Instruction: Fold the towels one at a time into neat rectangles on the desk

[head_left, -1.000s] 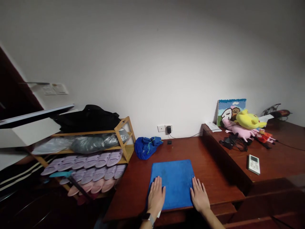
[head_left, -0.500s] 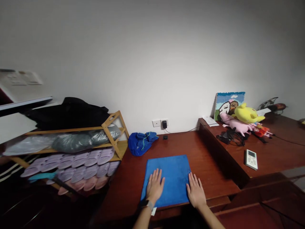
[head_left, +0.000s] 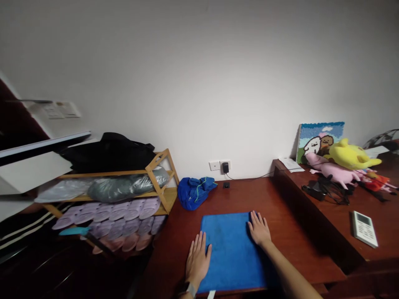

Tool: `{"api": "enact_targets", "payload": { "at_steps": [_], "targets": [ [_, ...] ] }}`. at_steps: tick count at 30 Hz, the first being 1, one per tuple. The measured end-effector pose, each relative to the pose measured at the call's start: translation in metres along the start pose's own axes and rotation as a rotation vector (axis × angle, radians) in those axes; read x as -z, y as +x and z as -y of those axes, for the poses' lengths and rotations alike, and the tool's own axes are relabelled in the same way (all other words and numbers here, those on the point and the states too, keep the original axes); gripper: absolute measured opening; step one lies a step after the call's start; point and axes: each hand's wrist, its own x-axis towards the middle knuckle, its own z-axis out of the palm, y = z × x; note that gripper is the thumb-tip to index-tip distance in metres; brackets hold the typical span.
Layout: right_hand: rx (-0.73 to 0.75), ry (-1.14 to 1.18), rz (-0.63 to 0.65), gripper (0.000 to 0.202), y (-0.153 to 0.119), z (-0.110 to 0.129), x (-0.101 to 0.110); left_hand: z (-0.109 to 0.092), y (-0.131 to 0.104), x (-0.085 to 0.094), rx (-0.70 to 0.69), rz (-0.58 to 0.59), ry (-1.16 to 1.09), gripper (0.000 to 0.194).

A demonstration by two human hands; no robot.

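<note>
A blue cloth (head_left: 230,253) lies on the reddish-brown wooden tabletop (head_left: 246,193), close to its near edge, with a person's two bare hands upon it; the left hand (head_left: 198,258) rests palm down along the cloth's left side, its fingers straight and nearly together, the thumb apart, gripping nothing; the right hand (head_left: 259,229) lies at the far right corner, its fingers extended and slightly spread, likewise gripping nothing.

The cloth appears spread into a rough rectangle, with no large fold or raised crease visible, so the flattening looks mostly done; a few darker patches mark the surface, and the right forearm hides part of the right side, so whether any wrinkle is left there cannot be told.

No brand or wording can be read; a small white tag (head_left: 211,294) sticks out at the cloth's near edge, its face too small to make out; the white remote control (head_left: 364,229) has a grey screen and rows of buttons with illegible markings; the white paper (head_left: 291,164) by the wall shows no readable print.
</note>
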Motion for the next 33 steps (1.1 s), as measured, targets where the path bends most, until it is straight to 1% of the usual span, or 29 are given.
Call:
{"api": "enact_targets", "payload": {
  "at_steps": [2, 4, 6, 7, 8, 9, 10, 12, 14, 15, 16, 17, 18, 19, 20, 23, 25, 28, 31, 33],
  "targets": [
    [-0.016, 0.007, 0.004, 0.067, 0.012, -0.002, -0.006, 0.006, -0.001, -0.001, -0.002, 0.006, 0.013, 0.066],
    [-0.008, 0.018, -0.019, 0.068, 0.018, -0.007, -0.017, 0.01, 0.0, -0.002, -0.001, 0.008, 0.029, 0.065],
    [0.006, 0.029, -0.047, 0.068, 0.02, -0.011, -0.028, 0.006, 0.005, -0.001, 0.008, -0.012, 0.036, 0.063],
    [0.008, 0.033, -0.055, 0.069, 0.021, -0.012, -0.033, -0.002, 0.01, -0.001, 0.01, -0.028, 0.03, 0.063],
    [0.008, 0.033, -0.058, 0.069, 0.022, -0.014, -0.036, -0.015, 0.016, 0.0, 0.0, -0.041, 0.016, 0.062],
    [0.006, 0.03, -0.061, 0.069, 0.023, -0.014, -0.039, -0.032, 0.023, 0.001, -0.032, -0.045, -0.009, 0.062],
    [0.008, 0.026, -0.06, 0.07, 0.023, -0.015, -0.041, -0.053, 0.031, 0.002, -0.08, -0.042, -0.042, 0.062],
    [0.022, 0.016, -0.062, 0.07, 0.025, -0.017, -0.043, -0.1, 0.048, 0.001, -0.245, 0.004, -0.125, 0.061],
    [0.035, 0.003, -0.062, 0.07, 0.025, -0.018, -0.045, -0.141, 0.064, -0.003, -0.336, 0.068, -0.188, 0.06],
    [0.037, -0.006, -0.062, 0.07, 0.026, -0.019, -0.045, -0.154, 0.07, -0.006, -0.355, 0.097, -0.207, 0.061],
    [0.036, -0.014, -0.063, 0.069, 0.026, -0.019, -0.047, -0.161, 0.076, -0.008, -0.37, 0.124, -0.218, 0.061],
    [0.033, -0.023, -0.065, 0.069, 0.026, -0.019, -0.047, -0.16, 0.08, -0.01, -0.379, 0.146, -0.222, 0.062],
    [0.033, -0.03, -0.067, 0.069, 0.026, -0.02, -0.048, -0.153, 0.083, -0.01, -0.381, 0.16, -0.22, 0.062],
    [0.033, -0.033, -0.071, 0.069, 0.026, -0.02, -0.048, -0.139, 0.085, -0.01, -0.371, 0.166, -0.209, 0.063],
    [0.033, -0.032, -0.074, 0.069, 0.026, -0.02, -0.048, -0.12, 0.086, -0.008, -0.345, 0.166, -0.192, 0.063],
    [0.022, -0.02, -0.07, 0.07, 0.025, -0.019, -0.047, -0.051, 0.084, 0.004, -0.195, 0.163, -0.104, 0.066],
    [0.013, -0.02, -0.065, 0.069, 0.024, -0.018, -0.046, -0.005, 0.079, 0.012, -0.111, 0.152, -0.049, 0.066],
    [0.001, -0.042, -0.056, 0.069, 0.023, -0.016, -0.045, 0.052, 0.064, 0.019, -0.063, 0.125, 0.003, 0.063],
    [-0.005, -0.072, -0.043, 0.068, 0.022, -0.015, -0.038, 0.096, 0.043, 0.021, 0.021, 0.082, 0.043, 0.062],
    [-0.026, -0.099, -0.026, 0.067, 0.02, -0.01, -0.03, 0.116, 0.031, 0.022, 0.114, 0.034, 0.079, 0.063]
  ]
}}
